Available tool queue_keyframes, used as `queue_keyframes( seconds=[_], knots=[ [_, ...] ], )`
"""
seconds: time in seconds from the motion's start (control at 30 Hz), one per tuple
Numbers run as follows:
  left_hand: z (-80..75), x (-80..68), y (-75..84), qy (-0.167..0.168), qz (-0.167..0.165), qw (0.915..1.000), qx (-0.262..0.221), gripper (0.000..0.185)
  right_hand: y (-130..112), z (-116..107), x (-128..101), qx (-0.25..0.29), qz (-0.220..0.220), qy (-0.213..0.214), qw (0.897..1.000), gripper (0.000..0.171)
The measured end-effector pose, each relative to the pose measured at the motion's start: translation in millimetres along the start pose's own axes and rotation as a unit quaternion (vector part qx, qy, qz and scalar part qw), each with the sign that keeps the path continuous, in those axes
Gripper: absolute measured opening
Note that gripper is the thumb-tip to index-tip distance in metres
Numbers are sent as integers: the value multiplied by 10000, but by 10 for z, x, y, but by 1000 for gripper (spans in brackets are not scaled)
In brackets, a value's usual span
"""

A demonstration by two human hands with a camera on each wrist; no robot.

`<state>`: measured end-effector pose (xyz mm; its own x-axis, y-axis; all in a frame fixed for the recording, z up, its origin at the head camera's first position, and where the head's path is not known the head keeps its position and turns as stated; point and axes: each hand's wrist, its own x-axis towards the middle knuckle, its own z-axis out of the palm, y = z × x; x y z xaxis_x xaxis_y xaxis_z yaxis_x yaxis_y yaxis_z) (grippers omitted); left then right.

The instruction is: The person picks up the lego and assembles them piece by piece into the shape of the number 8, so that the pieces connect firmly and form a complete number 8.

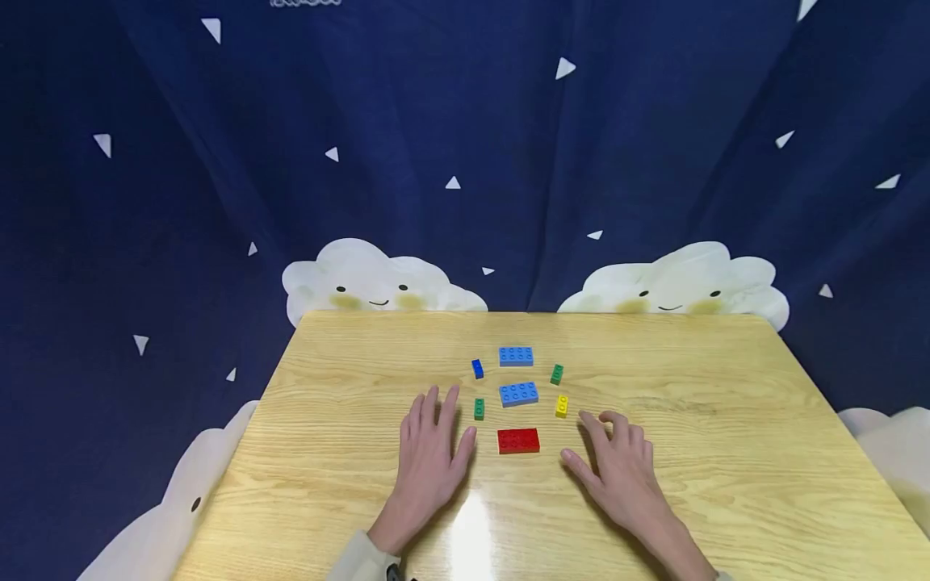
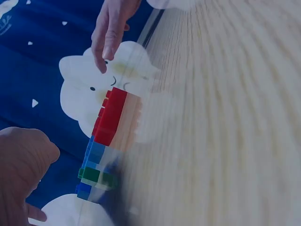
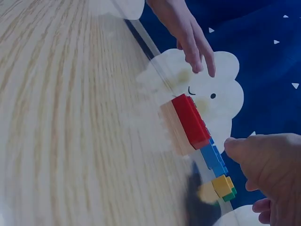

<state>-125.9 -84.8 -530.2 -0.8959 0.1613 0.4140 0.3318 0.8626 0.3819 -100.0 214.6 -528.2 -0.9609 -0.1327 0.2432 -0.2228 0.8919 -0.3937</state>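
In the head view my left hand (image 1: 429,456) lies low over the table with fingers spread, left of the bricks and holding nothing. Its nearest pieces are a small green brick (image 1: 479,409) and a red brick (image 1: 518,440). On the right side my right hand (image 1: 621,472) is also free, its fingers loosely bent, near a small yellow brick (image 1: 562,406). Between the hands stand two light-blue bricks, a near one (image 1: 519,394) and a far one (image 1: 516,356). A small dark-blue brick (image 1: 477,369) and a second green brick (image 1: 556,374) flank them.
All the bricks stand apart on a light wooden table (image 1: 726,387). A navy curtain (image 1: 436,105) with white triangles and smiling clouds hangs behind the table's far edge. A glare patch (image 1: 471,532) shines near the front.
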Motion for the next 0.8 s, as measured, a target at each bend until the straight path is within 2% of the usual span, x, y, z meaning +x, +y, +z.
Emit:
queue_keyframes(
  seconds=[0.3, 0.53, 0.8],
  knots=[
    [77, 115, -59, 37, 209, 9996, 170, 59, -73, 80, 34, 43, -483, 63, 9988, 51],
    [132, 246, -124, -416, 322, 9983, 231, 50, -137, 142, 109, 173, -612, -140, 9979, 47],
    [150, 375, -163, -897, 424, 9951, -32, 52, -214, 179, 166, 242, -679, -397, 9966, 45]
  ],
)
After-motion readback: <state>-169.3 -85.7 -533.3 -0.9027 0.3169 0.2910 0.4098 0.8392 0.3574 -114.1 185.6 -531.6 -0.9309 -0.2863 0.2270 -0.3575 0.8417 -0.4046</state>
